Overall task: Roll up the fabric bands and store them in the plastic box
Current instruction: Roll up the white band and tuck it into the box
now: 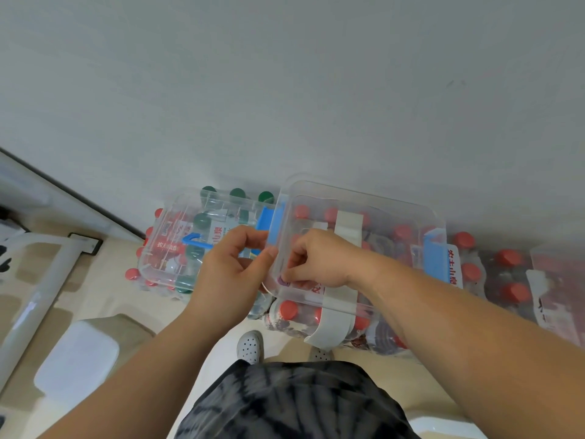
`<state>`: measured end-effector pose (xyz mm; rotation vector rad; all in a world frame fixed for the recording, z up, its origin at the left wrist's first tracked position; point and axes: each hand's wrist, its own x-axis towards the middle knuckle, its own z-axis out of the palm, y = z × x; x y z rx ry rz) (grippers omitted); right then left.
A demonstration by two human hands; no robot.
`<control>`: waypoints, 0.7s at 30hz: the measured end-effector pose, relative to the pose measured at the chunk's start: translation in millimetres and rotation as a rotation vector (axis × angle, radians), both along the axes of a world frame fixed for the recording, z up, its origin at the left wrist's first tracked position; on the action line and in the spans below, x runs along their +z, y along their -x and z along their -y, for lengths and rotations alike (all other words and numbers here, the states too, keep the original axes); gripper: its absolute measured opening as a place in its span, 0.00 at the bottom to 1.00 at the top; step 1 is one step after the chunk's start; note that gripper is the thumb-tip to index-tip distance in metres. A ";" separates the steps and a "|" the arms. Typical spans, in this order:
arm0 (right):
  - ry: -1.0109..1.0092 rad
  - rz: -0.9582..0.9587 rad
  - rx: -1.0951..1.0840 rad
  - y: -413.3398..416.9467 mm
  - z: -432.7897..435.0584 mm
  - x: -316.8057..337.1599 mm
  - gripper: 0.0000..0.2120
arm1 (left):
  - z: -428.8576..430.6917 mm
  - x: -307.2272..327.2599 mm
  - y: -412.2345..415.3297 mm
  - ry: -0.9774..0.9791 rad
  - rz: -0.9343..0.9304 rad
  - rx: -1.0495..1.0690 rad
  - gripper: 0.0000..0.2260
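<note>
A clear plastic box [364,195] with blue latches sits on packs of bottled water. A white fabric band [336,321] lies across the box and hangs over its front edge. My right hand [319,261] reaches into the box's front left corner and pinches a small purple rolled band [282,281] low against the wall. My left hand [234,274] grips the box's left wall, thumb on the rim. The box's clear lid [164,223] with a blue handle lies to the left on other bottles.
Shrink-wrapped packs of bottles with red caps [509,293] and green caps [237,194] line the wall under and beside the box. A white rounded object [76,353] and a white frame [34,280] stand on the floor at the left. My feet are just below the box.
</note>
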<state>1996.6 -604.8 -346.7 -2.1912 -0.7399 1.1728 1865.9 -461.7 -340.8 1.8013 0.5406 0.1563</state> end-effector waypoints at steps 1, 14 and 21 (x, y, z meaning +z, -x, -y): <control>-0.002 -0.025 -0.008 -0.9 1.1 1.1 0.10 | 0.2 -0.3 -0.6 0.002 0.000 0.001 0.11; -0.025 -0.062 -0.045 -6.0 12.0 15.3 0.09 | -1.3 7.0 -2.4 -0.130 -0.016 0.040 0.06; -0.036 -0.026 -0.030 -11.3 22.1 15.3 0.11 | 1.2 11.6 -7.6 -0.151 -0.061 0.132 0.04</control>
